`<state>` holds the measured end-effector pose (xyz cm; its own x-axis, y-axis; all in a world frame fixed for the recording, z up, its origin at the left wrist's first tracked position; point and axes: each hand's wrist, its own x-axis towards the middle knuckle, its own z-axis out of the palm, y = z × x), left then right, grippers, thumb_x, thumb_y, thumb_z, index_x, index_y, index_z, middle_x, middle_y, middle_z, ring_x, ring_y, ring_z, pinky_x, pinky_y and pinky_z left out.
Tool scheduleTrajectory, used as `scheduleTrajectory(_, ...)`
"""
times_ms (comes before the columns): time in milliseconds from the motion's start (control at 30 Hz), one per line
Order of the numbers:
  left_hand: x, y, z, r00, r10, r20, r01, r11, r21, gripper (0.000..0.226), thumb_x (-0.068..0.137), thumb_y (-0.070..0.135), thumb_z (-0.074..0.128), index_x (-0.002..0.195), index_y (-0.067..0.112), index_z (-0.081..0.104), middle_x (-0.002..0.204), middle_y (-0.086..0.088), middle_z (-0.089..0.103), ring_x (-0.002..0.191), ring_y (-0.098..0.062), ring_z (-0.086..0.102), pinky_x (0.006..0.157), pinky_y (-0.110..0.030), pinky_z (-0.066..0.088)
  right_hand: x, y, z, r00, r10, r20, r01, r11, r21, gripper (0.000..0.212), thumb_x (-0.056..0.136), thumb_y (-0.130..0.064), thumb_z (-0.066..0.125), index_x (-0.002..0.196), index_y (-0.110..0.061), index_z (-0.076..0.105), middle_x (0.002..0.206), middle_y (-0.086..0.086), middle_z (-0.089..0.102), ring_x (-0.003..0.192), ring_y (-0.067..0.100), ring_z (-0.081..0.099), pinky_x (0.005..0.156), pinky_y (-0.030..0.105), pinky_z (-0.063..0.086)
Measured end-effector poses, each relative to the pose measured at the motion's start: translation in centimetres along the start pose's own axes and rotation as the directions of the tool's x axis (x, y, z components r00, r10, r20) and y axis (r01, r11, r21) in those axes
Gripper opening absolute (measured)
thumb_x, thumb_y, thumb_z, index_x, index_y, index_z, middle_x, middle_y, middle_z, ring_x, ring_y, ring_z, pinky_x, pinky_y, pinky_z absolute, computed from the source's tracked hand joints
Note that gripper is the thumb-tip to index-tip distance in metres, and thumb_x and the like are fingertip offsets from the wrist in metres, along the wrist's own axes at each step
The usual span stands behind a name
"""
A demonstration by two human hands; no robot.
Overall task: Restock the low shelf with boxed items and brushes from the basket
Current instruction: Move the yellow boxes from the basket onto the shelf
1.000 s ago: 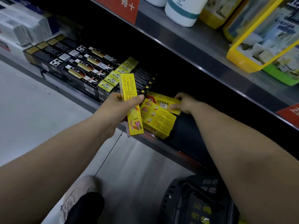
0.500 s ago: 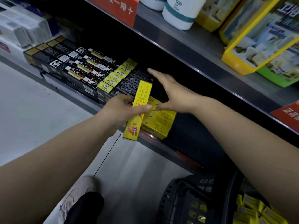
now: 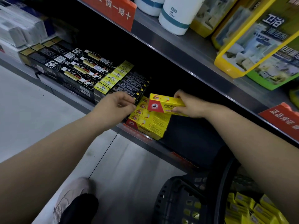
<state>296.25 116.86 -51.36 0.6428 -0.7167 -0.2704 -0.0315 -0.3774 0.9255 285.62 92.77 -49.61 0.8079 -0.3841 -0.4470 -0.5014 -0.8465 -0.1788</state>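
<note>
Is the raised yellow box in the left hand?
No, the right hand grips the yellow box above the stack on the low shelf.

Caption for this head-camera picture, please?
Right hand holds a yellow box above the shelf stack; left hand curled nearby.

Glossy printed cardboard boxes (image 3: 150,125), dull grey metal shelf (image 3: 161,148) (matt black plastic basket (image 3: 174,199)).

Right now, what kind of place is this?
Probably a shop: metal shelves hold rows of matching boxes, red signs hang on the shelf edges, and a black basket sits on the floor.
</note>
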Motion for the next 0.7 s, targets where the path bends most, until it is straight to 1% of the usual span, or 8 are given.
scheduleTrajectory(100, 0.1, -0.3, 0.4, 0.999, 0.007, 0.048, -0.007, 1.0, 0.009, 0.012, 0.091, 0.016, 0.059, 0.102, 0.019, 0.061, 0.088, 0.008, 0.064, 0.081, -0.005, 0.06, 0.07, -0.012, 0.044, 3.3, 1.8, 0.9, 0.99, 0.139, -0.008, -0.139, 0.99, -0.021, 0.048, 0.09, -0.016, 0.058, 0.131, -0.006, 0.034, 0.114, 0.018, 0.052, 0.09, 0.021, 0.048, 0.071, 0.025, 0.033)
scheduleTrajectory(200, 0.4, -0.6, 0.7, 0.997, 0.007, 0.078, -0.009, 1.0, 0.021, 0.012, 0.091, 0.014, 0.057, 0.102, 0.019, 0.061, 0.092, 0.004, 0.067, 0.081, -0.002, 0.06, 0.068, -0.009, 0.043, 6.5, 2.7, 2.5, 0.957, 0.287, -0.049, -0.289, 0.957, -0.039, 0.06, 0.093, -0.013, 0.05, 0.145, -0.008, 0.02, 0.135, 0.022, 0.045, 0.115, 0.031, 0.05, 0.088, 0.031, 0.039)
scheduleTrajectory(300, 0.6, -0.8, 1.1, 0.995, 0.002, 0.101, -0.007, 0.999, 0.05, 0.013, 0.091, 0.015, 0.057, 0.104, 0.019, 0.061, 0.097, 0.001, 0.068, 0.083, -0.003, 0.061, 0.066, -0.006, 0.043, 9.1, 2.3, 4.8, 0.951, 0.306, -0.033, -0.307, 0.952, 0.002, 0.059, 0.092, -0.014, 0.052, 0.145, -0.015, 0.025, 0.135, 0.02, 0.045, 0.113, 0.03, 0.051, 0.088, 0.032, 0.041)
scheduleTrajectory(467, 0.9, -1.0, 1.7, 0.994, -0.004, 0.106, -0.004, 0.997, 0.079, 0.012, 0.091, 0.014, 0.057, 0.101, 0.019, 0.061, 0.096, -0.001, 0.07, 0.087, -0.013, 0.063, 0.059, -0.003, 0.043, 10.7, 1.8, 7.7, 0.956, 0.291, 0.033, -0.29, 0.957, -0.027, 0.053, 0.097, -0.016, 0.042, 0.147, -0.025, 0.026, 0.147, 0.018, 0.033, 0.128, 0.036, 0.042, 0.101, 0.037, 0.04)
scheduleTrajectory(533, 0.6, -0.6, 2.0, 0.993, -0.001, 0.116, -0.009, 0.996, 0.088, 0.012, 0.092, 0.014, 0.056, 0.101, 0.019, 0.061, 0.095, -0.001, 0.07, 0.091, -0.017, 0.064, 0.066, -0.008, 0.046, 10.2, 1.6, 7.5, 0.959, 0.274, 0.078, -0.272, 0.962, -0.033, 0.056, 0.098, -0.019, 0.043, 0.149, -0.023, 0.021, 0.146, 0.017, 0.035, 0.127, 0.035, 0.043, 0.101, 0.036, 0.04)
scheduleTrajectory(600, 0.1, 0.2, 2.3, 0.992, 0.012, 0.129, -0.024, 0.995, 0.098, 0.014, 0.091, 0.014, 0.057, 0.104, 0.016, 0.062, 0.096, -0.002, 0.07, 0.095, -0.022, 0.065, 0.08, -0.022, 0.05, 9.0, 1.0, 6.4, 0.954, 0.274, 0.12, -0.266, 0.961, -0.079, 0.061, 0.096, -0.022, 0.048, 0.149, -0.018, 0.018, 0.144, 0.017, 0.038, 0.126, 0.033, 0.045, 0.101, 0.036, 0.041)
scheduleTrajectory(633, -0.2, 0.8, 2.5, 0.99, 0.022, 0.139, -0.037, 0.994, 0.106, 0.014, 0.091, 0.014, 0.057, 0.105, 0.015, 0.062, 0.096, -0.002, 0.07, 0.096, -0.023, 0.065, 0.084, -0.03, 0.05, 8.1, 0.5, 5.5, 0.955, 0.27, 0.125, -0.259, 0.961, -0.1, 0.063, 0.095, -0.023, 0.05, 0.148, -0.014, 0.019, 0.143, 0.018, 0.04, 0.126, 0.032, 0.045, 0.1, 0.035, 0.041)
scheduleTrajectory(700, -1.1, 2.4, 2.8, 0.984, 0.06, 0.169, -0.083, 0.987, 0.134, 0.016, 0.091, 0.016, 0.057, 0.106, 0.015, 0.063, 0.098, -0.002, 0.07, 0.094, -0.024, 0.065, 0.086, -0.035, 0.051, 5.3, -0.8, 3.1, 0.972, 0.211, 0.106, -0.199, 0.973, -0.115, 0.06, 0.093, -0.025, 0.055, 0.145, -0.007, 0.029, 0.14, 0.016, 0.044, 0.124, 0.029, 0.047, 0.099, 0.032, 0.041)
